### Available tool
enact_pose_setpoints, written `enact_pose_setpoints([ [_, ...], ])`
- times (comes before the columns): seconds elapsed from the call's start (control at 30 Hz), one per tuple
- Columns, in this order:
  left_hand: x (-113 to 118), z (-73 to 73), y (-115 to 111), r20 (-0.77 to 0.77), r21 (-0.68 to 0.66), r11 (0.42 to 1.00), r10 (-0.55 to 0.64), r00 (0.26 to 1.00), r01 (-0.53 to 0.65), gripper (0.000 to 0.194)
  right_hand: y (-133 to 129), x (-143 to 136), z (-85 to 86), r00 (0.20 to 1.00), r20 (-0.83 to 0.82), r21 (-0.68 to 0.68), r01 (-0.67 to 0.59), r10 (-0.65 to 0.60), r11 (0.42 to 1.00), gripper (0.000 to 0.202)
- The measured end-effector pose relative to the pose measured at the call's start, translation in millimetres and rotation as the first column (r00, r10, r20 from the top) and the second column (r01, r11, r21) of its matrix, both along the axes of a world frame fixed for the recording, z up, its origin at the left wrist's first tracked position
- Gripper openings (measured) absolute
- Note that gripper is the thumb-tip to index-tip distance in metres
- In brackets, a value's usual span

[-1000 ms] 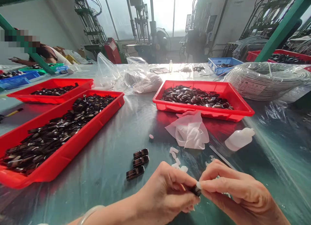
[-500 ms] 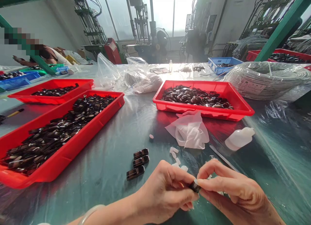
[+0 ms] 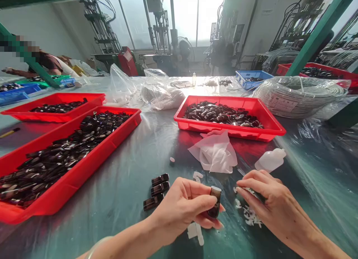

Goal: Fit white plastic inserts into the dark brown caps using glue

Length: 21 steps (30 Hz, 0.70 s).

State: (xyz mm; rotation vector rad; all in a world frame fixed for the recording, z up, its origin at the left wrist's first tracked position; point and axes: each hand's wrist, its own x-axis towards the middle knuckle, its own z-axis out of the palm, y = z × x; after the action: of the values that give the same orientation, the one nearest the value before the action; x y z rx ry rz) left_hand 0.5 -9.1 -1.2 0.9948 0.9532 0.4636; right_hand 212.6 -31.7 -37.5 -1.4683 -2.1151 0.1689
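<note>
Between the thumb and fingers of our left hand (image 3: 179, 208) we find a small dark piece (image 3: 215, 211), pinched nearly upright, pale end (image 3: 216, 189) uppermost. We judge it light, stiff and slippery on its glossy faces, and liable to scuff; the sound hold is across the long sides, clear of the pale end. Right of it, our right hand (image 3: 279, 201) has its thumb and forefinger drawn close together; we cannot tell whether they pinch anything. Just beside those fingertips lie white scraps (image 3: 252, 217). Beyond our left wrist we note three dark pieces (image 3: 160, 188), and beyond both hands, a crumpled cloth (image 3: 214, 154).
</note>
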Motion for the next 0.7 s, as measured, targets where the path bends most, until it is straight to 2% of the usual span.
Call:
enact_pose_setpoints([
  [0.2,1.4,-3.7,-3.3,0.034,-0.069,0.998,0.011,0.999,-0.008,0.035,-1.6,-8.4,-3.1,0.987,0.148,0.005,-0.072,0.07,0.997,0.025],
  [0.53,3.3,-4.4,-2.9,0.032,-0.053,0.999,0.009,0.999,-0.007,0.033,-1.3,-8.0,-9.6,0.973,0.228,0.072,-0.039,0.022,0.997,0.03],
  [0.63,3.8,-3.8,-3.4,0.029,-0.036,0.999,-0.006,1.0,0.007,0.031,-1.6,-8.8,-11.3,0.976,0.216,0.041,-0.013,0.004,0.999,0.029],
  [0.7,4.6,-3.4,-3.7,0.026,-0.015,0.999,-0.039,0.999,0.039,0.028,-3.0,-9.7,-7.1,0.989,0.146,0.007,-0.006,0.005,1.0,0.028],
])
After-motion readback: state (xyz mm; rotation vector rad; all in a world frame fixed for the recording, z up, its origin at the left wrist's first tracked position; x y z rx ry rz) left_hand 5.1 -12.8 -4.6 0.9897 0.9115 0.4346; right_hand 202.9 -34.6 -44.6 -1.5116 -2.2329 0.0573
